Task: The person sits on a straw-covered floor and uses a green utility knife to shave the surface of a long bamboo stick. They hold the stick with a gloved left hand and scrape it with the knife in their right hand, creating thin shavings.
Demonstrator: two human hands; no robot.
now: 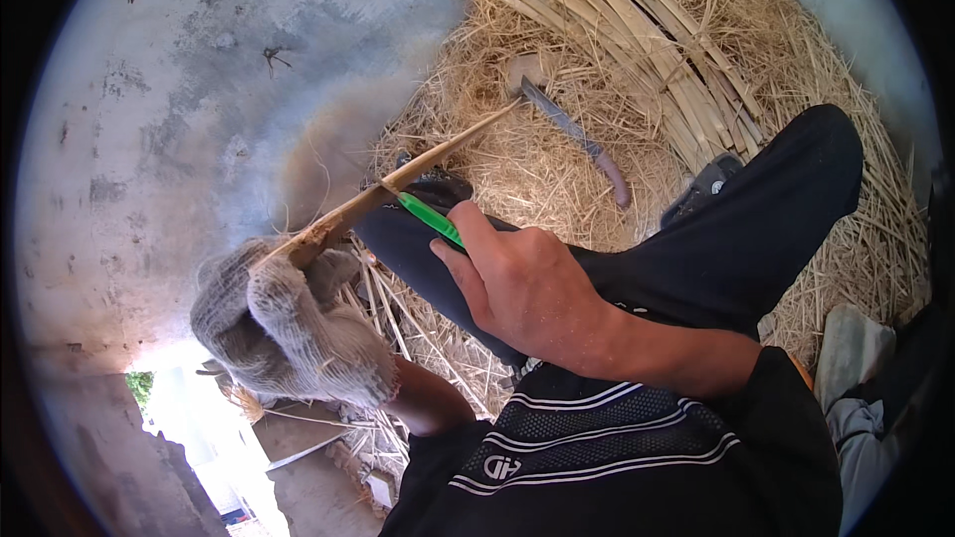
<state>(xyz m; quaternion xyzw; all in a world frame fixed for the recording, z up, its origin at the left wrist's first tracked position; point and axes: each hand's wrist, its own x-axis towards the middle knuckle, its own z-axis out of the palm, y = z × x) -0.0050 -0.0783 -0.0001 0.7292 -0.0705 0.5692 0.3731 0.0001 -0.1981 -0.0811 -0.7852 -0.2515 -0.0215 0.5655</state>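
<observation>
My left hand (288,318), in a grey-white knitted work glove, is closed around the near end of a split bamboo strip (438,151). The strip slants up and away to the right over my leg. In my bare right hand (532,283) is a green utility knife (431,218), the fingers wrapped round its handle. Its tip meets the edge of the strip near the middle. Beyond the strip's far end, a curved knife (572,129) with a dark blade and brownish handle lies on the straw, its blade tip by a small block (526,72).
A bundle of long split strips (647,40) lies at the far right on straw and shavings (497,179). A stained pale wall (199,119) rises on the left. My dark-trousered legs (696,259) are bent in front of me. Grey cloth (856,358) lies at the right.
</observation>
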